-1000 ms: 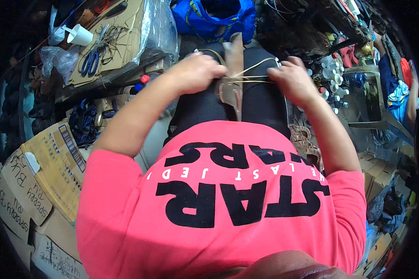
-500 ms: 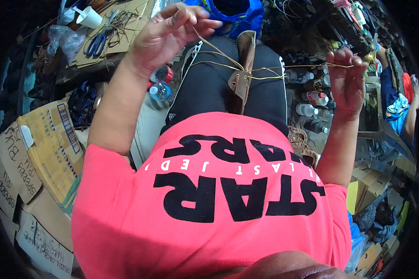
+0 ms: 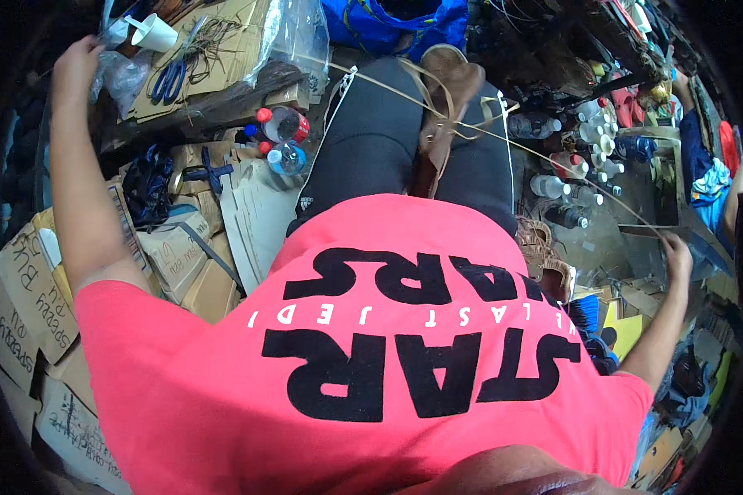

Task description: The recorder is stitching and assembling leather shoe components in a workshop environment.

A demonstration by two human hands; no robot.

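Observation:
A brown leather shoe (image 3: 452, 87) is held upright between my knees, blurred by motion. A thin tan lace (image 3: 371, 82) passes through it and forms loose loops at its top. My right hand (image 3: 677, 252), stretched far out to the right, is closed on one end of the lace, which runs straight from the shoe. My left hand (image 3: 78, 62) is raised far out to the left with its fingers closed. The other lace strand runs tight from the shoe toward that side; its last stretch blurs over the clear plastic and the cardboard.
On the left, cardboard (image 3: 223, 49) carries blue-handled scissors (image 3: 169, 81), cut strips and a white cup (image 3: 153, 33). A blue bag (image 3: 396, 33) lies beyond my knees. Several bottles (image 3: 551, 186) stand right of my leg. Marked cardboard boxes (image 3: 173, 256) crowd the left. Another person's arm shows far right.
Both my hands have swung wide apart, the left outward to the left, the right outward and nearer my body. The lace strands have been drawn out longer, and the shoe has shifted between my knees.

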